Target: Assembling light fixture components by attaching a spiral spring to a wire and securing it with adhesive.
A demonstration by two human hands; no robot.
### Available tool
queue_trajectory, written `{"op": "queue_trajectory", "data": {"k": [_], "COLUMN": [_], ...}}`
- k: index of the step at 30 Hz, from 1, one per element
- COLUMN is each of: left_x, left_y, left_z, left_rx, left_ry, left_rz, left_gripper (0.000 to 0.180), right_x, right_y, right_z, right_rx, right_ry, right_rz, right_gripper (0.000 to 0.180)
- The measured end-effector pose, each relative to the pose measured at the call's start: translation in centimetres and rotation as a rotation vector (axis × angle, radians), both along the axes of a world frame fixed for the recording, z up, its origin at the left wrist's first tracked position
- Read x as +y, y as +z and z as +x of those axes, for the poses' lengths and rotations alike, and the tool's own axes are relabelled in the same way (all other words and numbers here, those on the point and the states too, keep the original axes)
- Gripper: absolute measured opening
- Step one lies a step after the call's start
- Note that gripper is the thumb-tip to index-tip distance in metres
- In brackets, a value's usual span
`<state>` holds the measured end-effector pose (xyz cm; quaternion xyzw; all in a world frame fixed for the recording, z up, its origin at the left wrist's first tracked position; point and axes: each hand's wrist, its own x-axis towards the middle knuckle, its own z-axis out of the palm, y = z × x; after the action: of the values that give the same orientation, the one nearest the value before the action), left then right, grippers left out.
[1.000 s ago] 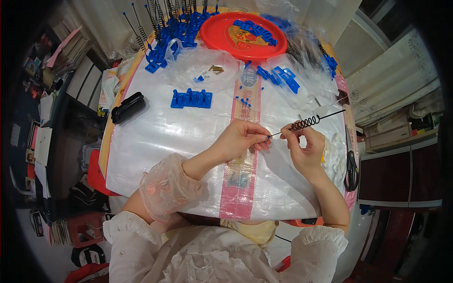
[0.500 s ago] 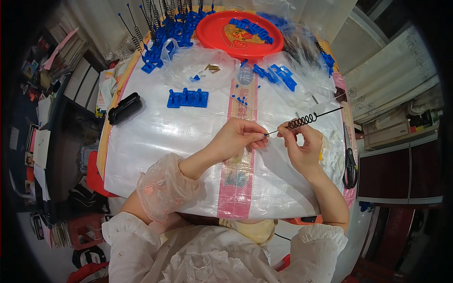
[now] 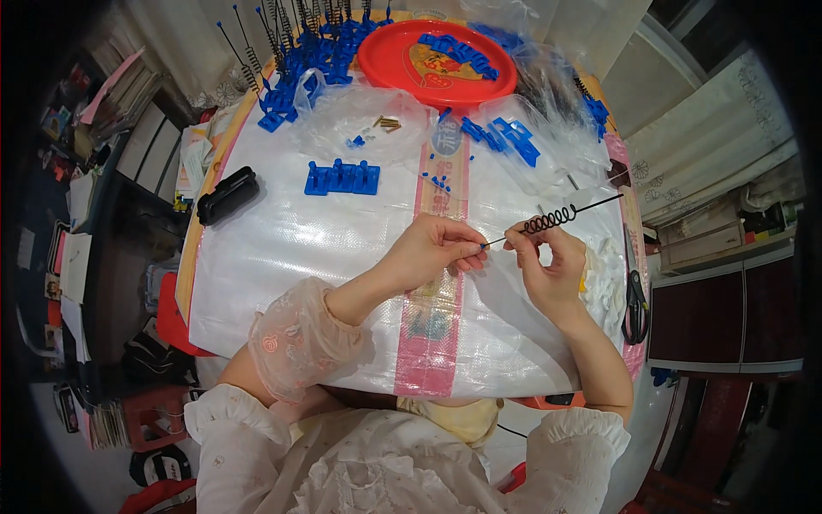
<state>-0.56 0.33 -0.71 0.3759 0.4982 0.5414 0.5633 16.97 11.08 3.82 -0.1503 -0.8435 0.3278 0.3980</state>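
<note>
Left hand (image 3: pixel 432 254)'s pinching the tiny blue tip (image 3: pixel 485 246) of a black coiled rod (image 3: pixel 550 220), right hand (image 3: pixel 552 265)'s gripping it just beside the coil, and it's all hanging over the white-covered worktop (image 3: pixel 282 248). Further out, a blue three-post piece (image 3: pixel 342 181) is sitting there, then a red tray (image 3: pixel 385 75) is holding blue parts (image 3: pixel 458 56).

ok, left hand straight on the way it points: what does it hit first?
The left hand would likely meet the right hand first, just rightward along the black coiled rod both pinch; exact depth is unclear in this view.
</note>
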Motion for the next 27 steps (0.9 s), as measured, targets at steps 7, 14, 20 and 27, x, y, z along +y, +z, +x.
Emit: {"op": "queue_trajectory", "data": {"k": [7,14,20,27], "left_x": [-0.01,-0.01,0.0,-0.03], "left_y": [0.09,0.02,0.09,-0.09], "left_z": [0.01,-0.05,-0.01,-0.05], "left_rx": [-0.003,0.008,-0.006,-0.011], "left_ry": [0.001,-0.007,-0.002,-0.009], "left_rz": [-0.009,-0.002,-0.014,0.003], "left_gripper": [0.018,0.018,0.017,0.019], "right_x": [-0.15,-0.02,-0.2,-0.1], "right_y": [0.04,-0.04,0.04,-0.01], "right_z": [-0.08,0.0,-0.06,0.04], "right_rx": [0.01,-0.006,0.005,-0.011], "right_ry": [-0.005,-0.01,-0.013,-0.013], "right_rz": [-0.007,0.008,-0.013,-0.015], "right_gripper": [0.007,0.007,0.007,0.006]}}
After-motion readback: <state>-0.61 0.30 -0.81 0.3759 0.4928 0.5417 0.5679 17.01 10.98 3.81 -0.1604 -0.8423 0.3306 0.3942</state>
